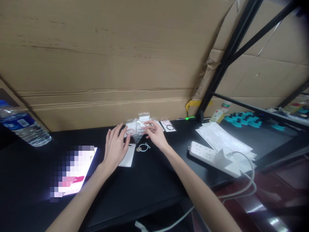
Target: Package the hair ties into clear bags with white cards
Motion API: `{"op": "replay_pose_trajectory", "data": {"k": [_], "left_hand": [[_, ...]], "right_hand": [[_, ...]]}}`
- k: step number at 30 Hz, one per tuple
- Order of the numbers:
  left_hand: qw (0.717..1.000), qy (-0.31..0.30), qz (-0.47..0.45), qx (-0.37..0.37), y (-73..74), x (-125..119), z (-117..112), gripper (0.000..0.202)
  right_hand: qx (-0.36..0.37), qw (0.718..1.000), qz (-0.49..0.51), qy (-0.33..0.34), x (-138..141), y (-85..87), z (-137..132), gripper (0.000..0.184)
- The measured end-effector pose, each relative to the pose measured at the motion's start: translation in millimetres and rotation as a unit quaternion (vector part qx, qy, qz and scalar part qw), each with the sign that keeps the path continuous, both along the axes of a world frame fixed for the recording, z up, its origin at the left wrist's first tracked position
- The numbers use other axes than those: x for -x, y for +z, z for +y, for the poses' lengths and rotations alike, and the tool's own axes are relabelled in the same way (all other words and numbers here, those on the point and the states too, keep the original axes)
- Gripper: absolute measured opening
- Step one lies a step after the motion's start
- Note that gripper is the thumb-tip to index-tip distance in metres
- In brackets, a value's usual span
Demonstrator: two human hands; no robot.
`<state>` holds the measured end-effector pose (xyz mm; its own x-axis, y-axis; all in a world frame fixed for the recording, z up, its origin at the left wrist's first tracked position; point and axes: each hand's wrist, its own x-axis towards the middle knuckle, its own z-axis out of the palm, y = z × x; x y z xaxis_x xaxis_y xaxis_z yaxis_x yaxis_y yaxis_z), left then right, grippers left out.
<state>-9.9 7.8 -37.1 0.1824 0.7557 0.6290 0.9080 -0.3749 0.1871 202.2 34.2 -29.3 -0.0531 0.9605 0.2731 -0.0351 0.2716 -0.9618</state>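
My left hand is open, its fingers spread beside a small clear plastic bag with white card in it. My right hand pinches the right side of that bag between thumb and fingers. A pinkish ring shows at the bag's left part, near my left fingertips. Partly covered by my left hand, a white card lies flat on the black table. Between my hands rests a pale cord loop with a small brownish disc at its side.
More bagged cards stand behind, one with a black ring. A lit screen and a water bottle are left. On the right are a white power strip, white sheets, teal pieces and a black metal frame.
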Motion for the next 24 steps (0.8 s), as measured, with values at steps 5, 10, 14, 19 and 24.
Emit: {"op": "replay_pose_trajectory", "data": {"k": [5, 10, 14, 19, 24], "left_hand": [[1.0, -0.016, -0.003, 0.009, -3.4, -12, -5, 0.106], [0.998, -0.013, -0.034, 0.046, -1.5, -11, -6, 0.106], [0.995, -0.031, -0.055, 0.071, 3.5, -7, -6, 0.098], [0.994, -0.028, -0.057, 0.087, 6.8, -7, -8, 0.088], [0.996, -0.025, -0.033, 0.076, 5.7, -7, -8, 0.089]], "right_hand": [[0.023, 0.997, 0.039, 0.054, 26, -6.1, -13, 0.021], [0.011, 0.998, 0.006, 0.059, 36, -3.5, -24, 0.021], [-0.056, 0.997, -0.047, 0.022, 33, 0.2, -27, 0.023], [-0.078, 0.996, -0.05, 0.008, 31, -0.1, -26, 0.026], [-0.092, 0.994, -0.05, 0.012, 32, -0.4, -26, 0.029]]}}
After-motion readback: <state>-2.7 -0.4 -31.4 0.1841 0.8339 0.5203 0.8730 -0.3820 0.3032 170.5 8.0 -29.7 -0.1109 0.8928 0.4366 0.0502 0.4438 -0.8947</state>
